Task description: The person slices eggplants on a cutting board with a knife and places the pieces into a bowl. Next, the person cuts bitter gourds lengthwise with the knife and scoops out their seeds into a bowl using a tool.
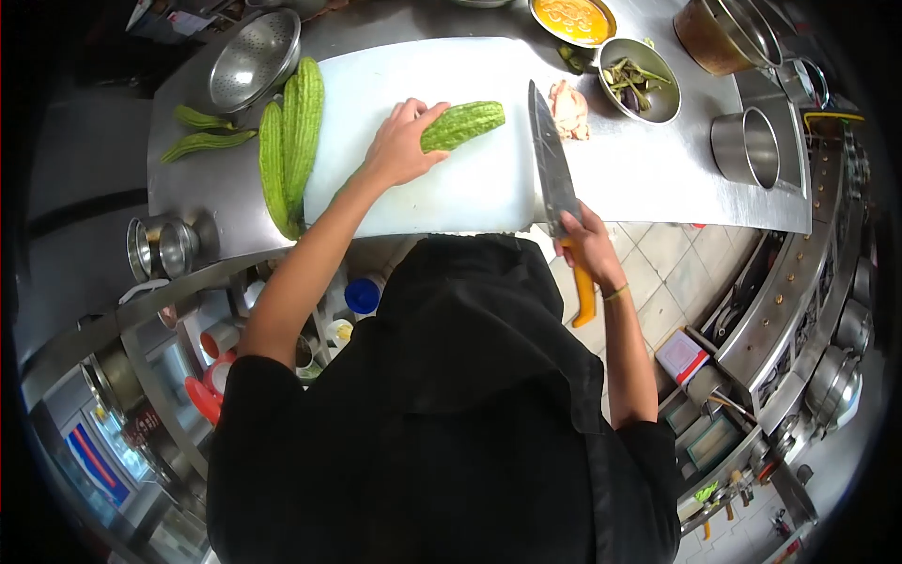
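Note:
On the white cutting board (pixel 376 85) lies a green bumpy gourd piece (pixel 474 121), its right end cut flat. My left hand (pixel 404 146) is wrapped round the left part of the piece and hides that end. My right hand (pixel 590 246) grips a large knife (pixel 554 160) near where the orange handle meets the blade. The blade points away from me, just past the board's right edge, apart from the gourd. Several long whole gourds (pixel 303 122) rest along the board's left edge.
Left of the board are a perforated metal bowl (pixel 255 60) and two thin gourds (pixel 209 142). Pale meat (pixel 568 111), a bowl of scraps (pixel 648 99), a bowl of orange liquid (pixel 575 19) and a metal pot (pixel 744 148) stand to the right.

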### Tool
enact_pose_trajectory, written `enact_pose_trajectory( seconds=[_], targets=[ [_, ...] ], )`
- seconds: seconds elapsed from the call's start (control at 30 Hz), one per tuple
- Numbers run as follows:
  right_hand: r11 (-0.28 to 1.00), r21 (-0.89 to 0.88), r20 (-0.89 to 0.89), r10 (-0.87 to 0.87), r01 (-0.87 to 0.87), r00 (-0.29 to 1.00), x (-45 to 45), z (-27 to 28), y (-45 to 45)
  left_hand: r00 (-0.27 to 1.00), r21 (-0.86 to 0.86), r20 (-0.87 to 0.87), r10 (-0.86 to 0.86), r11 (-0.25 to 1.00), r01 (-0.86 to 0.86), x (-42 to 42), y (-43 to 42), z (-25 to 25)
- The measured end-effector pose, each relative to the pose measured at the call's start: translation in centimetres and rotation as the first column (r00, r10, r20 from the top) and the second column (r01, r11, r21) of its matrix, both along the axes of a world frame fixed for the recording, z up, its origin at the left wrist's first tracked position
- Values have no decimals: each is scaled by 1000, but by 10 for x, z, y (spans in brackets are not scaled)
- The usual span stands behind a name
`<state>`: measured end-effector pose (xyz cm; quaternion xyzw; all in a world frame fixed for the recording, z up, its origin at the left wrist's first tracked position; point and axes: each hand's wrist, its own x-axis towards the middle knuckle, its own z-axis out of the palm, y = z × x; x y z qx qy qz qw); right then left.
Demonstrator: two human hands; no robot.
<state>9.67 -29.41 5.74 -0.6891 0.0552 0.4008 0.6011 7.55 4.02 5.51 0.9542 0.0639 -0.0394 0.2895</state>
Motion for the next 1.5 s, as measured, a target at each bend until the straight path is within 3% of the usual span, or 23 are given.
enact_pose_trajectory(
  seconds=[0.07, 0.2, 0.4, 0.47, 0.6, 0.67, 0.8, 0.87, 0.97, 1.03, 1.27, 1.37, 1.5],
  targets=[
    [991, 128, -74, 32, -23, 997, 0, -12, 14, 971, -6, 236, -36, 999, 39, -1, 0, 1],
    [972, 235, -118, 38, -9, 992, 8, -14, 41, 962, -65, 271, -14, 997, 33, 1, 3, -6],
    [973, 156, -72, 183, -170, 980, 48, -22, 68, 956, -89, 292, -15, 995, 42, 1, 0, -8],
    [969, 172, -17, 184, -179, 983, 63, -28, 96, 930, -161, 348, 119, 985, -66, 3, 2, -17],
    [960, 206, 23, 187, -188, 982, 64, -28, 108, 925, -182, 310, 221, 968, -171, 6, 3, -16],
    [968, 181, -7, 178, -174, 984, 48, -17, 84, 929, -113, 289, 231, 972, -206, 8, -1, -17],
    [947, 248, -101, 235, -204, 967, 44, -11, 63, 923, -83, 347, 167, 986, -147, 3, -2, -20],
    [920, 136, -23, 374, -368, 927, 71, -12, 85, 883, -67, 431, 186, 982, -175, 5, 0, -24],
    [939, 183, -6, 298, -292, 954, 82, -37, 116, 882, -31, 442, 163, 986, -166, 4, -2, -23],
    [909, 184, 58, 369, -373, 928, 94, -37, 126, 890, -42, 410, 201, 979, -201, 9, -3, -22],
    [919, 153, -56, 374, -362, 926, 60, -12, 87, 897, -25, 378, 228, 971, -236, 6, -5, -28],
    [933, 145, 42, 328, -330, 944, 64, -26, 135, 881, -79, 357, 310, 950, -302, 8, 0, -34],
    [900, 256, 25, 358, -352, 934, 72, -37, 150, 874, -72, 370, 316, 947, -312, 9, 5, -39]
  ],
)
